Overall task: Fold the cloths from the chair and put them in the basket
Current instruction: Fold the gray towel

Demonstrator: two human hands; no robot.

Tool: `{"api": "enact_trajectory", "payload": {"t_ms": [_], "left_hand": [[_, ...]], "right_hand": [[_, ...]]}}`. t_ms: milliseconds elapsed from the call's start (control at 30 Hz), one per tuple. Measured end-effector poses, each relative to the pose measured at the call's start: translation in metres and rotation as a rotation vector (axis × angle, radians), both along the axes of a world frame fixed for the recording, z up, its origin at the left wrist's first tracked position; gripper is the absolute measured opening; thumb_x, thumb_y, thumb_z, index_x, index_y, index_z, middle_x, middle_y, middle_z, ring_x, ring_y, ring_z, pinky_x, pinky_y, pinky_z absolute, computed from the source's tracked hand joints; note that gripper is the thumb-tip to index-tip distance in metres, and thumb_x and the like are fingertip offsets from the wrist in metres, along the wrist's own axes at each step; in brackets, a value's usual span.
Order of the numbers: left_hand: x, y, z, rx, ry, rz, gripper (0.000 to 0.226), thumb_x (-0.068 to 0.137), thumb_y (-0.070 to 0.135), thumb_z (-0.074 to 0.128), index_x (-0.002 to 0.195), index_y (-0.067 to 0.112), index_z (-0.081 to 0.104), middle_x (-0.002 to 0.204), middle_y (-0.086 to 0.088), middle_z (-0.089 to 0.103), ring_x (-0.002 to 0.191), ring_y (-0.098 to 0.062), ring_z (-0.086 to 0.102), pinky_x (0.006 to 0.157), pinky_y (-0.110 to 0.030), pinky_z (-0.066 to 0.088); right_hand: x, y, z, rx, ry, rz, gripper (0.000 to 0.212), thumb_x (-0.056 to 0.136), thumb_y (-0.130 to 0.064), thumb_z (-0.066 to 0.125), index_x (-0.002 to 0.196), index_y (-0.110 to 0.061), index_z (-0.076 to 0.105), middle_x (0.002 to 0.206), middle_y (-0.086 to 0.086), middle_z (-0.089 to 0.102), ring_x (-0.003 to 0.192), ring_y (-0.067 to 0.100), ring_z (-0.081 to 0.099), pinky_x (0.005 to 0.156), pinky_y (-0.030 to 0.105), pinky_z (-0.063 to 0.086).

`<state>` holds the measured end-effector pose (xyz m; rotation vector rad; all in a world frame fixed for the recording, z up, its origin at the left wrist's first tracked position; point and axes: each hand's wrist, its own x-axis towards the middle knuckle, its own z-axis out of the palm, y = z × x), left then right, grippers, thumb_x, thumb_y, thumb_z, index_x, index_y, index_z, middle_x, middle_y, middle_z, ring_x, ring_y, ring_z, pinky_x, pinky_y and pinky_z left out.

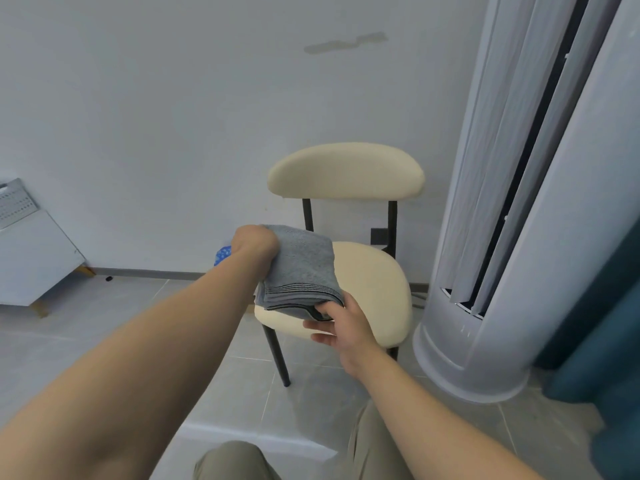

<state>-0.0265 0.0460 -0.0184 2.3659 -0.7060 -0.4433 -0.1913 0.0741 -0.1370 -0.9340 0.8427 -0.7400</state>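
The folded grey cloth [304,268] was held just above the front of the cream chair [377,289] seat. The left hand [254,242] clenched its upper corner; the right hand [341,327] pinched its lower edge, thumb on top, fingers beneath

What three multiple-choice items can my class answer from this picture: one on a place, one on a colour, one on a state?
1. Where is the grey towel? A on a table; B held over the chair seat; C in a drawer.
2. What colour is the seat? A red; B green; C cream.
3. How is the towel? A folded in layers; B spread flat; C rolled into a tube.
Answers: 1 B, the left grip holds its top and the right grip its lower corner, above the seat. 2 C, its padding is cream. 3 A, stacked edges show at its lower end.
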Motion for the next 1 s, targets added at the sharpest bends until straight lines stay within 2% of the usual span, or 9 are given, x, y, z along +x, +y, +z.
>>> {"api": "enact_trajectory", "payload": {"t_ms": [67, 167, 300, 433, 567, 667, 767, 900, 1000], "left_hand": [[0.000, 0.004, -0.001, 0.098, -0.165, -0.071, 0.049, 0.095, 0.019, 0.058, 0.142, 0.009, 0.045, 0.138, -0.002, 0.055, 0.124, -0.019, 0.057, 0.102, -0.023, 0.044], [0.004, 0.008, 0.000, 0.079, -0.238, -0.083, 0.045, 0.095, 0.019, 0.056, 0.138, 0.010, 0.049, 0.136, -0.001, 0.056, 0.123, -0.018, 0.057, 0.102, -0.022, 0.044], [-0.003, 0.020, -0.012, 0.109, -0.318, -0.159, 0.032, 0.094, 0.020, 0.056, 0.124, 0.012, 0.059, 0.130, -0.001, 0.059, 0.118, -0.017, 0.058, 0.096, -0.021, 0.045], [-0.003, 0.020, -0.018, 0.135, -0.336, -0.223, 0.040, 0.090, 0.024, 0.062, 0.128, 0.014, 0.059, 0.131, 0.001, 0.058, 0.116, -0.017, 0.060, 0.087, -0.020, 0.046], [-0.008, 0.023, -0.005, -0.129, 0.043, 0.028, 0.053, 0.089, 0.012, 0.028, 0.137, 0.009, 0.050, 0.135, -0.005, 0.057, 0.101, -0.015, 0.062, 0.098, -0.024, 0.047], [-0.003, 0.022, -0.004, -0.020, -0.081, -0.106, 0.041, 0.096, 0.014, 0.050, 0.136, 0.008, 0.050, 0.135, -0.003, 0.055, 0.117, -0.019, 0.059, 0.096, -0.022, 0.046], [0.003, 0.024, -0.009, -0.188, 0.040, 0.041, 0.035, 0.099, 0.022, 0.049, 0.128, 0.003, 0.055, 0.129, -0.013, 0.060, 0.105, -0.026, 0.059, 0.076, -0.028, 0.048], [0.010, 0.026, -0.017, -0.243, 0.076, 0.126, 0.028, 0.101, 0.023, 0.043, 0.113, 0.001, 0.055, 0.115, -0.020, 0.064, 0.101, -0.035, 0.059, 0.085, -0.038, 0.048], [0.008, 0.030, -0.022, -0.234, 0.022, 0.084, 0.033, 0.103, 0.030, 0.038, 0.118, 0.002, 0.048, 0.116, -0.017, 0.060, 0.109, -0.037, 0.057, 0.091, -0.042, 0.048]], "right_hand": [[-0.001, 0.003, 0.005, 0.003, -0.033, -0.004, 0.031, 0.092, -0.012, 0.056, 0.121, -0.023, 0.057, 0.106, 0.004, 0.073, 0.094, 0.034, 0.073, 0.072, 0.037, 0.052], [-0.001, 0.007, 0.007, 0.008, -0.089, -0.064, 0.026, 0.096, -0.017, 0.054, 0.121, -0.023, 0.060, 0.104, 0.004, 0.071, 0.093, 0.039, 0.072, 0.070, 0.038, 0.050], [0.002, 0.011, 0.009, 0.027, -0.097, -0.116, 0.023, 0.100, -0.024, 0.052, 0.122, -0.023, 0.058, 0.113, 0.006, 0.070, 0.087, 0.038, 0.074, 0.069, 0.039, 0.053], [0.006, 0.009, 0.006, -0.015, 0.039, -0.178, 0.031, 0.094, -0.011, 0.055, 0.122, -0.025, 0.053, 0.105, 0.006, 0.073, 0.074, 0.027, 0.075, 0.071, 0.039, 0.058], [0.008, 0.010, 0.002, -0.107, 0.149, -0.196, 0.045, 0.087, -0.002, 0.056, 0.125, -0.026, 0.050, 0.110, 0.005, 0.068, 0.080, 0.023, 0.074, 0.058, 0.029, 0.056], [0.006, 0.013, 0.002, -0.121, 0.188, -0.231, 0.037, 0.093, -0.001, 0.043, 0.121, -0.024, 0.052, 0.102, 0.004, 0.069, 0.059, 0.020, 0.071, 0.057, 0.032, 0.057], [0.002, 0.014, -0.004, -0.185, 0.295, -0.263, 0.038, 0.094, 0.001, 0.032, 0.110, -0.026, 0.053, 0.099, 0.000, 0.067, 0.052, 0.021, 0.068, 0.064, 0.038, 0.058], [0.003, 0.014, -0.017, -0.201, 0.404, -0.248, 0.028, 0.097, -0.004, 0.033, 0.105, -0.013, 0.058, 0.085, 0.006, 0.072, 0.048, 0.019, 0.061, 0.052, 0.027, 0.046], [-0.002, 0.015, -0.024, -0.151, 0.392, -0.040, 0.026, 0.098, -0.006, 0.037, 0.109, -0.018, 0.058, 0.099, 0.006, 0.073, 0.059, 0.016, 0.066, 0.054, 0.027, 0.048]]}}
